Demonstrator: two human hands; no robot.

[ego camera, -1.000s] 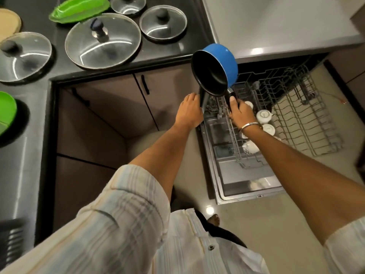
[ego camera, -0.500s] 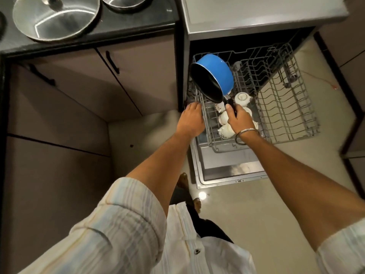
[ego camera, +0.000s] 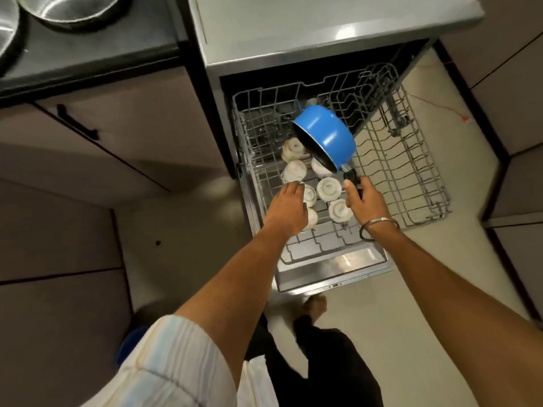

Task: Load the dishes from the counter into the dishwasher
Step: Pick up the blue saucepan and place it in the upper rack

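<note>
My right hand [ego camera: 364, 198] grips the black handle of a blue saucepan [ego camera: 326, 135], which is tilted mouth-down to the left over the pulled-out wire rack [ego camera: 411, 183] of the open dishwasher. Several white cups [ego camera: 329, 188] sit upside down in the rack's left half, right under the pan. My left hand [ego camera: 289, 208] reaches over the rack's left side and rests on one of the cups; whether its fingers curl round it is hidden.
The dishwasher's door [ego camera: 332, 270] lies open towards me, below the rack. A black counter [ego camera: 97, 51] with metal lids [ego camera: 73, 7] is at top left above brown cabinets [ego camera: 117, 127]. My feet stand on the pale floor [ego camera: 382, 333] before the door.
The blue pan has moved down and right over the rack and tipped further mouth-down. My left hand shifted from the rack's left edge onto the cups. The view tilted down, away from the counter.
</note>
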